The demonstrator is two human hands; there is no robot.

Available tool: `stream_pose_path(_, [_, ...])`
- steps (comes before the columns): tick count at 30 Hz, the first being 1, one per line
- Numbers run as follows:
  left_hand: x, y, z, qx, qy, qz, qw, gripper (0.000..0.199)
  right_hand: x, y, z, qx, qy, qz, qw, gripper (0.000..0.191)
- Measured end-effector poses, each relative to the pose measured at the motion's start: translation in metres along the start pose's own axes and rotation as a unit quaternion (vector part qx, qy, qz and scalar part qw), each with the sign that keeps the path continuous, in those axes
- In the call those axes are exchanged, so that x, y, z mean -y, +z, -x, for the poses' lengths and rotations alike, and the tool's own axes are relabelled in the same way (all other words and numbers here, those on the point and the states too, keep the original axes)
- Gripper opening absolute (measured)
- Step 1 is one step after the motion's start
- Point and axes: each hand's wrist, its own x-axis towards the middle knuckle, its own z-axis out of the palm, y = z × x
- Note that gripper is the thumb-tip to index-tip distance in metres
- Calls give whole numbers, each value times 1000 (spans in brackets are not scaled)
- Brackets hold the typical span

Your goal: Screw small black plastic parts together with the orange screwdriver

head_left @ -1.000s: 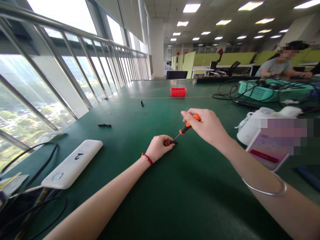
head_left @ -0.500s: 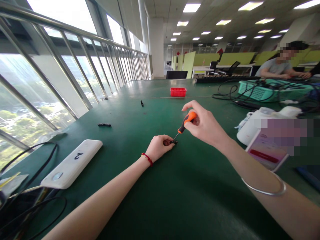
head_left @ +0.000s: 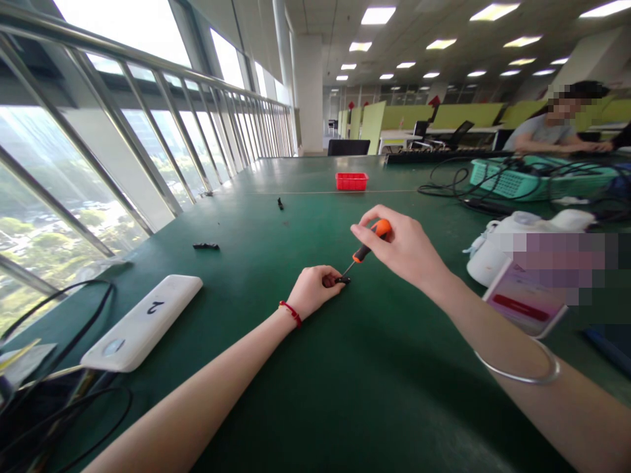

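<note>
My left hand (head_left: 317, 289) rests on the green table (head_left: 315, 381), its fingers closed on a small black part (head_left: 344, 280). Above and to the right, my right hand (head_left: 394, 243) holds the handle of an orange and black screwdriver (head_left: 362, 253) between thumb and fingers. The screwdriver slants down to the left, and its tip meets the black part at my left fingertips. Much of the part is hidden by my left fingers.
A white power bank (head_left: 142, 325) and cables lie left; two black pieces (head_left: 206, 246) (head_left: 280, 203) lie farther off. A red basket (head_left: 351, 182) stands ahead. At right are a white bottle (head_left: 480, 253), a phone (head_left: 525, 302), a green basket (head_left: 513, 180) and a person (head_left: 547, 135).
My right hand's fingers have shifted around the screwdriver handle, the thumb moving up and left. The screwdriver tip and my left hand have stayed in place.
</note>
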Motion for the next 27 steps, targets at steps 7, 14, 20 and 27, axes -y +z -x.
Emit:
stream_pose_path(7, [0, -1, 0, 1, 4, -6, 1000, 18, 0, -2, 0, 11, 2, -8, 1000, 29])
stream_pose_path(14, [-1, -1, 0, 0, 0, -6, 1000, 19, 1, -1, -1, 6, -11, 15, 1000, 23])
stream_pose_path(20, [-1, -1, 0, -2, 4, -11, 1000, 18, 1, -1, 0, -2, -6, 20, 1000, 23])
stream_pose_path(27, [0, 0, 0, -1, -3, -6, 1000, 18, -2, -1, -1, -14, -11, 16, 1000, 22])
